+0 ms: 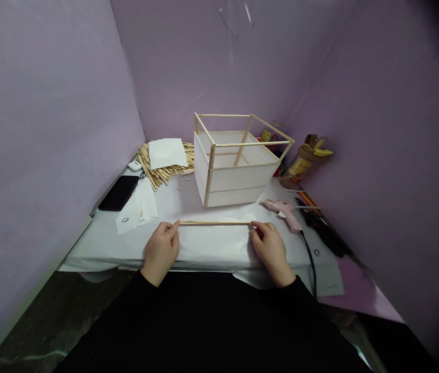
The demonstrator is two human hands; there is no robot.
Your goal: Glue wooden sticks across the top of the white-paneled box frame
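A thin wooden stick (215, 223) lies level across a white paper sheet (211, 246) on the table. My left hand (161, 249) pinches its left end and my right hand (271, 247) pinches its right end, fingers closed on it. Just behind the stick stands a box-shaped frame of wooden sticks (235, 160) with white paper walls on its lower half and an open top.
A pile of wooden sticks (161, 168) with a white sheet on it lies at the back left. A black phone (119, 192) and paper scraps lie left. A pink glue gun (287, 213) with black cord lies right, beside a jar (301, 166) and pencils. Purple walls enclose the table.
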